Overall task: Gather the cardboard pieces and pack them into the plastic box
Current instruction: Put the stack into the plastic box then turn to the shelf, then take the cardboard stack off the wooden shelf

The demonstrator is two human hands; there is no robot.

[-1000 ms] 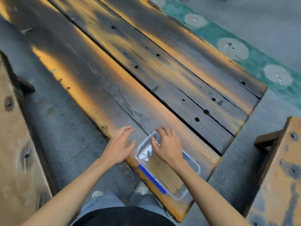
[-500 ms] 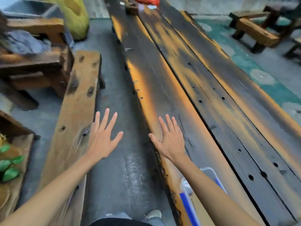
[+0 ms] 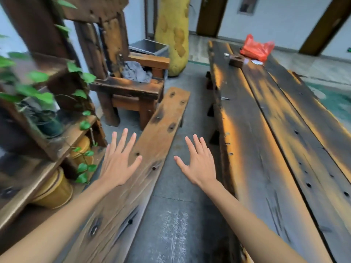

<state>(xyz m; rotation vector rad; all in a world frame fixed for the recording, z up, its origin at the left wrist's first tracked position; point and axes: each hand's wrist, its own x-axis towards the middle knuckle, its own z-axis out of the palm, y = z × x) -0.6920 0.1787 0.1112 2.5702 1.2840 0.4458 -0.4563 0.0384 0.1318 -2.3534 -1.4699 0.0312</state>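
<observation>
My left hand (image 3: 118,161) is raised in the air over the wooden bench (image 3: 163,130), palm down, fingers spread, holding nothing. My right hand (image 3: 198,163) hovers the same way over the grey floor between the bench and the long dark wooden table (image 3: 275,149), fingers apart and empty. The plastic box and the cardboard pieces are out of the frame.
A red plastic bag (image 3: 256,48) and a small wooden block (image 3: 236,60) lie at the table's far end. A heavy wooden chair (image 3: 131,84) with grey cloth stands ahead on the left. Shelves with green plants (image 3: 38,95) and yellow pots (image 3: 55,188) line the left side.
Both hands have left the plastic box and lifted with fingers spread. The view swung up and to the left, so the box dropped out of sight and the far room appeared.
</observation>
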